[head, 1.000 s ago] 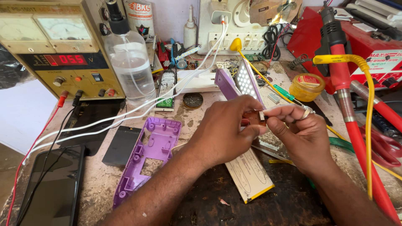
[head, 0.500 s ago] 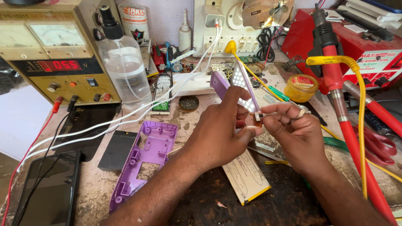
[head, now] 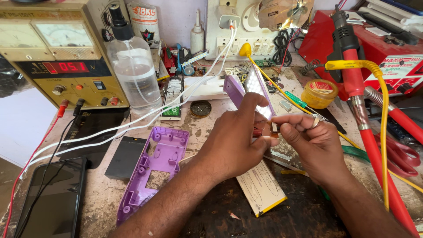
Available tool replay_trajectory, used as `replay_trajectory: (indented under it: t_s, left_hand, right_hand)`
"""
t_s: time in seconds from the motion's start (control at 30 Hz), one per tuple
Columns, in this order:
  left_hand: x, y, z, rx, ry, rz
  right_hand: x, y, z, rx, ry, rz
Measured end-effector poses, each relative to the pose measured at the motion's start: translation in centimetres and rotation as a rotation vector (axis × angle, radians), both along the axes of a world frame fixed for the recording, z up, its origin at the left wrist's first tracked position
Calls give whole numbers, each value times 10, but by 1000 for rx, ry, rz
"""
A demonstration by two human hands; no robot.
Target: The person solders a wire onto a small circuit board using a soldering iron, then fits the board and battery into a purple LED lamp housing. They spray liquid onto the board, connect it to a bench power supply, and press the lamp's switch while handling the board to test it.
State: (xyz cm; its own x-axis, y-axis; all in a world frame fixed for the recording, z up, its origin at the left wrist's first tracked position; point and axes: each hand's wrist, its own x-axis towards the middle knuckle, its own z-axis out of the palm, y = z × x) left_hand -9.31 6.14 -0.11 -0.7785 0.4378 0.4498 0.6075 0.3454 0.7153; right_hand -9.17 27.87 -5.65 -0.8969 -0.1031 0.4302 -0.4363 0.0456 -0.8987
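You are holding a small brown circuit board (head: pixel 264 130) between both hands over the middle of the workbench (head: pixel 101 198). Your left hand (head: pixel 231 141) is closing around the board from the left, its thumb and fingers pinching the board's left edge. Your right hand (head: pixel 315 145) is gripping the board's right end, with the forefinger stretched along the top edge and a ring showing on one finger. Most of the board is sitting hidden behind your fingers, so only a narrow strip of it is showing.

Just behind your hands a purple lamp (head: pixel 246 90) is standing tilted, its white light panel glowing towards you. A purple plastic cover (head: pixel 152 169) is lying flat to the left of your left forearm, beside a flat black battery (head: pixel 125 156). A long cream panel with a yellow edge (head: pixel 262 189) is lying on the bench beneath your wrists.

At the far left a power supply (head: pixel 57 53) is showing red digits, with a clear spray bottle (head: pixel 134 66) standing just beside it. White cables (head: pixel 132 123) are running from the wall sockets across the bench towards its left side. A dark phone (head: pixel 55 202) is lying at the bench's left front corner. To your right a red hot-air tool (head: pixel 357 88) with a yellow cord is leaning across the bench, near a small yellow tin (head: pixel 319 92).
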Motion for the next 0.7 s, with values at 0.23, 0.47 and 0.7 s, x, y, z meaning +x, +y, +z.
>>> replay_trajectory:
  t_s: [0.23, 0.47, 0.7]
  left_hand:
    - [2, 1, -1, -26, 9, 8]
    - [-1, 0, -4, 11, 51, 5]
    - [0, -1, -3, -1, 84, 2]
  right_hand:
    - [-1, -1, 1, 33, 16, -17]
    - [0, -2, -1, -32, -14, 2]
    - [-4, 1, -6, -22, -4, -54]
